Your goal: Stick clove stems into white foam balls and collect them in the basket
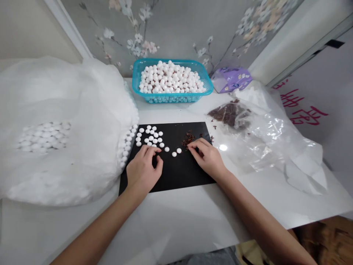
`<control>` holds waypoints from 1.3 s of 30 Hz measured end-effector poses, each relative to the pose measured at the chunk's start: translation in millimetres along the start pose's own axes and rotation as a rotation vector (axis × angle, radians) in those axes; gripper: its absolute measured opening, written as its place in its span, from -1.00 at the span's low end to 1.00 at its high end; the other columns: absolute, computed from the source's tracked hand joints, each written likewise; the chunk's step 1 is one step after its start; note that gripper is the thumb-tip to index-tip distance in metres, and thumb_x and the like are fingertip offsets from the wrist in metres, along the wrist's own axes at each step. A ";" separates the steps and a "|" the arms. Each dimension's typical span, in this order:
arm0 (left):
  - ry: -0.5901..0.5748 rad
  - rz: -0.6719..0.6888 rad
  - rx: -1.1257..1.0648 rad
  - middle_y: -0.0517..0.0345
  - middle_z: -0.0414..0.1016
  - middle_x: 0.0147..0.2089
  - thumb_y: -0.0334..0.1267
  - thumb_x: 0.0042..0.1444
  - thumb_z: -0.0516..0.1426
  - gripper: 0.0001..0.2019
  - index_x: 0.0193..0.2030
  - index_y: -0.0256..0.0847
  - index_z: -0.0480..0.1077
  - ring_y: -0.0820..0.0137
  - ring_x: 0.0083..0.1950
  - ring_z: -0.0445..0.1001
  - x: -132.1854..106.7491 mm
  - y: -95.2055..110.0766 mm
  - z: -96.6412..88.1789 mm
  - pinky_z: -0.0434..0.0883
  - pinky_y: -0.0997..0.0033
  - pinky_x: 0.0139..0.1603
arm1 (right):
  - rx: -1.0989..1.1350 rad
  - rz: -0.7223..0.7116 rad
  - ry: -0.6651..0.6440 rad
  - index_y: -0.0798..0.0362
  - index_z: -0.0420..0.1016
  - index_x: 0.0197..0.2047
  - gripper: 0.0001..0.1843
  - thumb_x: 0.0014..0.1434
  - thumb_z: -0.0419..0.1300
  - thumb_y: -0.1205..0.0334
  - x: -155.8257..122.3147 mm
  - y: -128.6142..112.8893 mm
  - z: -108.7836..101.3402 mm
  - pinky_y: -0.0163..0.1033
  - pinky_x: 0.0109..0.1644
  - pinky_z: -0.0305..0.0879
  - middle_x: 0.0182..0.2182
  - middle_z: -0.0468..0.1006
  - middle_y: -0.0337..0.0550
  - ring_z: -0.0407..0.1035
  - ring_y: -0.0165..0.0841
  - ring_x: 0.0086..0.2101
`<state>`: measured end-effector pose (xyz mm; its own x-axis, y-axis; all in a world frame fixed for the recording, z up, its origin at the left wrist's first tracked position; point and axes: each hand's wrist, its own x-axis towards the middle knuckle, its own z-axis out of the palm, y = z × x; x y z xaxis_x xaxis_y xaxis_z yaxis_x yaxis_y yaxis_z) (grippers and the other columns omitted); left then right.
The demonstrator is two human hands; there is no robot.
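Note:
My left hand (145,165) rests over the left part of a black mat (176,175), thumb and forefinger apart, nothing between them. Just beyond its fingers lie several small white balls (151,138). A few more white balls (174,154) sit between my two hands. At the mat's right side, my right hand (206,156) has its thumb and forefinger pinched together at the edge of a small heap of dark brown bits (188,138). Whatever its fingertips hold is too small to make out.
A big translucent white bag (91,110) full of white balls stands at left. Behind the mat is a teal plastic basket (172,96) of white balls with brown bits. A clear bag (264,136) with brown pieces and a purple packet (231,79) lie at right.

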<state>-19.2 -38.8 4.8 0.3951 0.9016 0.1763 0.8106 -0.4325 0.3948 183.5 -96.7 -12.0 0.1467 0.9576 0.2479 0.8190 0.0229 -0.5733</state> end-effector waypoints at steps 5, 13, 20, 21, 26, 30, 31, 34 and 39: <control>-0.014 0.004 -0.005 0.25 0.43 -0.20 -0.30 0.09 0.03 -0.87 -0.25 -0.11 0.39 0.52 -0.46 0.38 0.7 0.4 0.3 0.19 0.50 -0.55 | 0.001 0.010 -0.022 0.02 0.37 -0.32 -0.89 0.20 0.03 0.30 -0.8 -1.4 -0.2 -0.36 -0.43 0.21 -0.33 0.45 -0.20 0.31 -0.47 -0.50; 0.114 0.021 -0.042 0.20 0.42 -0.16 -0.36 0.06 0.07 -0.88 -0.27 -0.13 0.40 0.43 -0.30 0.42 5.6 -8.2 2.0 0.27 0.48 -0.44 | 0.020 0.011 -0.046 0.02 0.30 -0.32 -0.95 0.16 0.04 0.33 -1.8 -3.3 -2.9 -0.37 -0.53 0.14 -0.33 0.41 -0.22 0.18 -0.53 -0.61; 0.122 0.091 -0.074 0.23 0.46 -0.23 -0.40 0.14 0.01 -0.85 -0.30 -0.15 0.39 0.43 -0.24 0.45 4.5 -10.1 6.1 0.31 0.48 -0.35 | 0.186 0.073 0.039 0.02 0.29 -0.33 -0.96 0.11 0.06 0.34 -3.5 0.9 -0.4 -0.37 -0.54 0.16 -0.32 0.50 -0.20 0.16 -0.55 -0.66; 0.125 0.098 -0.076 0.23 0.47 -0.24 -0.41 0.14 0.01 -0.85 -0.29 -0.15 0.38 0.43 -0.24 0.45 4.1 -9.7 6.0 0.31 0.48 -0.36 | 0.204 0.087 0.057 0.02 0.30 -0.34 -0.96 0.10 0.07 0.34 -3.9 1.6 0.2 -0.38 -0.55 0.16 -0.36 0.51 -0.22 0.15 -0.55 -0.67; 0.108 0.066 -0.083 0.25 0.46 -0.25 -0.43 0.10 0.03 -0.86 -0.26 -0.14 0.36 0.44 -0.25 0.44 4.4 -8.5 4.9 0.30 0.50 -0.39 | 0.204 0.120 0.106 0.02 0.37 -0.35 -0.95 0.07 0.10 0.32 -4.1 2.2 0.0 -0.39 -0.57 0.14 -0.69 0.25 -0.38 0.14 -0.52 -0.69; 0.079 0.028 -0.127 0.23 0.43 -0.21 -0.44 0.10 0.02 -0.84 -0.24 -0.14 0.35 0.44 -0.23 0.43 6.1 -10.2 5.5 0.32 0.49 -0.34 | 0.228 0.116 0.108 0.03 0.37 -0.34 -0.95 0.06 0.12 0.30 -3.5 2.3 -0.9 -0.38 -0.57 0.13 -0.69 0.22 -0.40 0.14 -0.52 -0.69; 0.081 0.032 -0.136 0.23 0.43 -0.22 -0.44 0.10 0.01 -0.84 -0.25 -0.15 0.35 0.44 -0.23 0.43 6.4 -10.7 5.7 0.33 0.49 -0.31 | 0.230 0.108 0.112 0.02 0.36 -0.34 -0.95 0.05 0.13 0.30 -3.3 2.6 -0.7 -0.38 -0.56 0.14 -0.69 0.23 -0.40 0.15 -0.52 -0.69; 0.093 0.045 -0.131 0.21 0.43 -0.25 -0.45 0.14 -0.02 -0.83 -0.26 -0.15 0.35 0.42 -0.21 0.41 7.0 -11.4 5.3 0.33 0.47 -0.25 | 0.224 0.081 0.133 0.02 0.34 -0.36 -0.96 0.05 0.15 0.30 -2.7 3.3 -0.3 -0.37 -0.53 0.15 -0.64 0.29 -0.38 0.15 -0.53 -0.68; 0.067 0.012 -0.117 0.18 0.41 -0.21 -0.46 0.15 -0.05 -0.80 -0.23 -0.16 0.35 0.38 -0.19 0.39 7.2 -9.9 2.4 0.31 0.46 -0.32 | 0.224 0.107 0.119 0.02 0.34 -0.37 -0.97 0.07 0.15 0.27 -2.7 1.8 -1.9 -0.38 -0.56 0.11 -0.69 0.20 -0.41 0.12 -0.53 -0.69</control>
<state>-23.3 -28.1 -0.1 0.3714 0.8970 0.2395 0.7488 -0.4419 0.4939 185.6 -99.8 -12.2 0.3008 0.9178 0.2592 0.6540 -0.0007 -0.7565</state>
